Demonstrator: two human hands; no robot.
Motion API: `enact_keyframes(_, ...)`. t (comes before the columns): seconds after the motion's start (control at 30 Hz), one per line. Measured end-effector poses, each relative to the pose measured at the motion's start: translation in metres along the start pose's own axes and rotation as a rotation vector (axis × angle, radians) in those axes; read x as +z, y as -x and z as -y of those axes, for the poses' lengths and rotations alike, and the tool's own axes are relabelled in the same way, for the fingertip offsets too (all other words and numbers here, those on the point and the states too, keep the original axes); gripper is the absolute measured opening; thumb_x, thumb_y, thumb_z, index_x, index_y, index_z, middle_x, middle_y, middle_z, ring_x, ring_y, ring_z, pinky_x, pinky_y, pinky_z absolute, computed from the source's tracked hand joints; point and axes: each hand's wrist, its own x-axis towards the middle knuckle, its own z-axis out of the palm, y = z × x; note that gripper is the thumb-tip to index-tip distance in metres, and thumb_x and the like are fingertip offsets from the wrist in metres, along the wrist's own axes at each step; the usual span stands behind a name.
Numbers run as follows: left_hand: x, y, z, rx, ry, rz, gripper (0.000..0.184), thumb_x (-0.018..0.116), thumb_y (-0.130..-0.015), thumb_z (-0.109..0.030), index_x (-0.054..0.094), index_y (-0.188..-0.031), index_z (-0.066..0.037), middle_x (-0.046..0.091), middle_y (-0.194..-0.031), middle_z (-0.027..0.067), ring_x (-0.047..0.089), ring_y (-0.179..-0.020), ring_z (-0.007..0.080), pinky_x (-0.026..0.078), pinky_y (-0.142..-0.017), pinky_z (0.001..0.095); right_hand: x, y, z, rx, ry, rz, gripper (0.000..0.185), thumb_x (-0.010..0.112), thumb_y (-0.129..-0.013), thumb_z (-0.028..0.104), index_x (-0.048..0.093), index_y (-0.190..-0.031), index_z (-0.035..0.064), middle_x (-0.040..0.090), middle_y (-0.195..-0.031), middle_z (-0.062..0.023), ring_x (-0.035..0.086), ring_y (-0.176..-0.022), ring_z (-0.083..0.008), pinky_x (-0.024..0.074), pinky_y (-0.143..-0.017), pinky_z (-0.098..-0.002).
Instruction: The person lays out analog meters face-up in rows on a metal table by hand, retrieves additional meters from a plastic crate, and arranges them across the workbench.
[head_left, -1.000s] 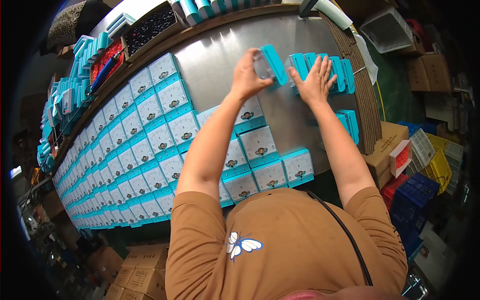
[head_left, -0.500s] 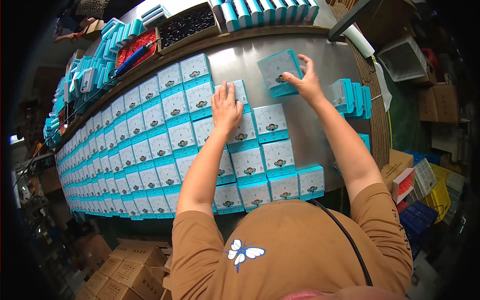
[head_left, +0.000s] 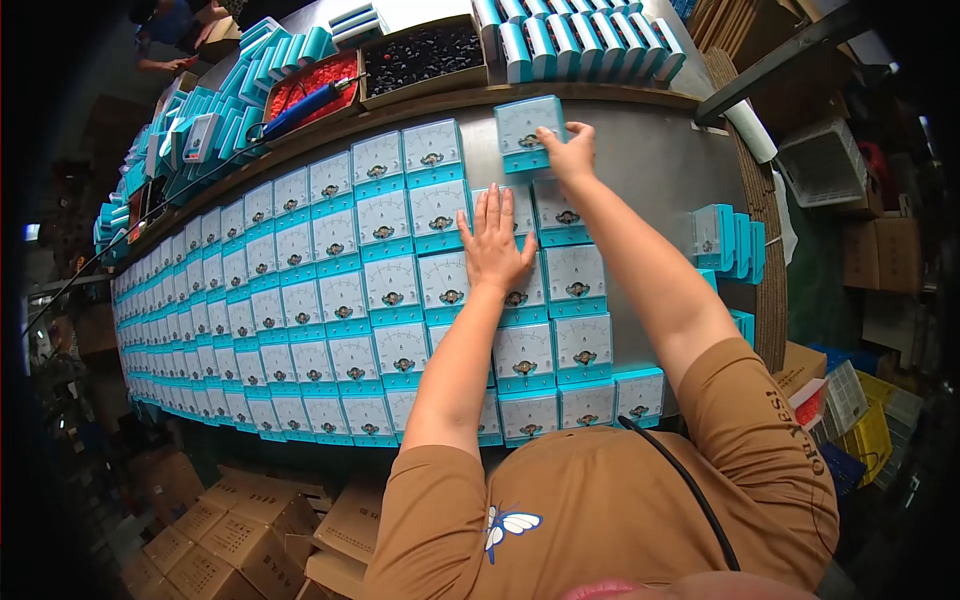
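As right hand (head_left: 571, 155) moved, its meter (head_left: 523, 124) neared others (head_left: 431, 143).

Open tabletop (head_left: 660, 160) runs between meter rows (head_left: 342, 297) and standing meters (head_left: 728, 242).

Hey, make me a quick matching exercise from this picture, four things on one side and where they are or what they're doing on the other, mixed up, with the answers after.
Column one:
1. Left hand
2. Right hand
3. Black parts
4. Cardboard cartons

Column two:
A. Beside the red parts
B. Spread over laid-out ammeters
C. Stacked at the picture's lower left
D. Holding one ammeter

Pairs: 1-B, 2-D, 3-A, 4-C.
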Motion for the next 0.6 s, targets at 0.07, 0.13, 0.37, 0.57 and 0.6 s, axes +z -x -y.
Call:
enact_keyframes(0.07,-0.003,-0.001,-0.001,0.001,-0.016,0.009,0.082,0.057,-0.087,-0.048,0.03,-0.157,-0.016,0.029,-0.163,0.0066,0.025,-0.15,0.0246,0.014,-0.119,0.0601,0.031,0.004,0.005,0.095,0.065,0.022,0.068,0.083,-0.077,0.036,0.048,-0.123,0.0024,0.062,-0.121,-0.0237,0.062,-0.112,-0.0372,0.0478,-0.096,-0.0418)
enact_keyframes(0.13,-0.005,-0.003,-0.001,-0.004,-0.004,0.016,0.083,0.058,-0.086,-0.048,0.03,-0.157,-0.016,0.028,-0.163,0.0064,0.024,-0.15,0.0246,0.015,-0.119,0.0595,0.041,0.01,0.01,0.183,0.283,0.191,0.068,0.079,-0.079,0.042,0.051,-0.126,0.0029,0.062,-0.126,-0.0215,0.06,-0.117,-0.0385,0.0459,-0.1,-0.0442)
enact_keyframes(0.37,-0.005,0.0,0.003,-0.01,0.031,0.017,0.082,0.061,-0.086,-0.046,0.033,-0.156,-0.016,0.029,-0.163,0.0057,0.025,-0.15,0.0237,0.013,-0.121,0.0573,-0.059,0.025,-0.014,-0.542,0.443,0.307,0.057,0.07,-0.087,0.036,0.057,-0.133,0.0054,0.057,-0.135,-0.0162,0.049,-0.13,-0.0344,0.0357,-0.11,-0.0476)
enact_keyframes(0.57,-0.006,-0.006,0.004,-0.022,0.096,0.017,0.074,0.064,-0.086,-0.044,0.042,-0.15,-0.015,0.036,-0.158,0.0066,0.032,-0.145,0.0265,0.014,-0.12,0.0556,-0.3,-0.011,-0.074,-0.57,0.628,-0.287,0.06,0.066,-0.09,0.034,0.05,-0.138,0.0013,0.053,-0.138,-0.0195,0.049,-0.128,-0.0394,0.0366,-0.11,-0.0481)
enact_keyframes(0.6,-0.001,-0.011,0.001,-0.044,0.117,-0.01,0.07,0.065,-0.085,-0.043,0.047,-0.146,-0.013,0.039,-0.156,0.0074,0.036,-0.142,0.028,0.016,-0.119,0.0555,-0.325,-0.018,-0.097,-0.561,0.777,-0.456,0.063,0.064,-0.092,0.036,0.047,-0.14,0.0006,0.052,-0.139,-0.0206,0.049,-0.128,-0.0405,0.0376,-0.109,-0.0479)
